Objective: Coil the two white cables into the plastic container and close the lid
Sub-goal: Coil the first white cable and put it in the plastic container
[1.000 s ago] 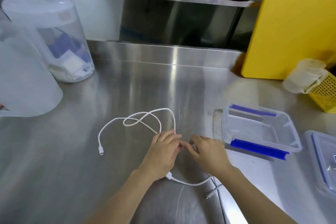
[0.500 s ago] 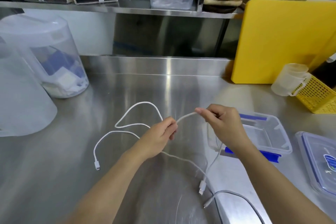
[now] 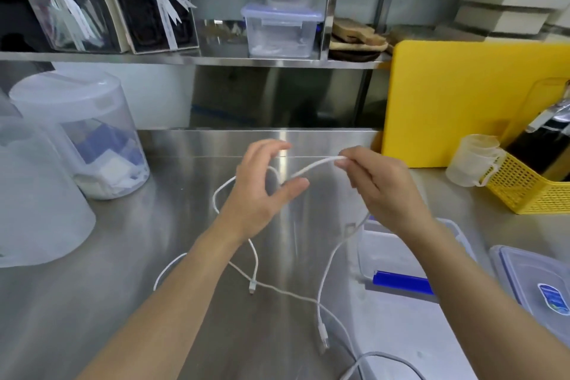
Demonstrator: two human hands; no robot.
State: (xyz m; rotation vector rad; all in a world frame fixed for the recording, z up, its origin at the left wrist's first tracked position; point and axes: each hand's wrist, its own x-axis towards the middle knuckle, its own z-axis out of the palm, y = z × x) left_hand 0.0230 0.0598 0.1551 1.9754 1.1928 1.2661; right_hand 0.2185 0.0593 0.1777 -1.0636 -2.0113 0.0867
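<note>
Both hands hold one white cable up over the steel surface.

The right hand has its fingers pinched together on the white cable, while the left hand has fingers and thumb spread apart, the cable passing between them; whether it touches them cannot be told. From the right hand a strand hangs down to a connector just over the surface; other loops trail under the left forearm, ending in a small plug. A second, greyer cable curves along the bottom edge. The open plastic container with a blue clasp sits below the right wrist, its lid lying just beside it at right. A yellow cutting board stands behind.
</note>
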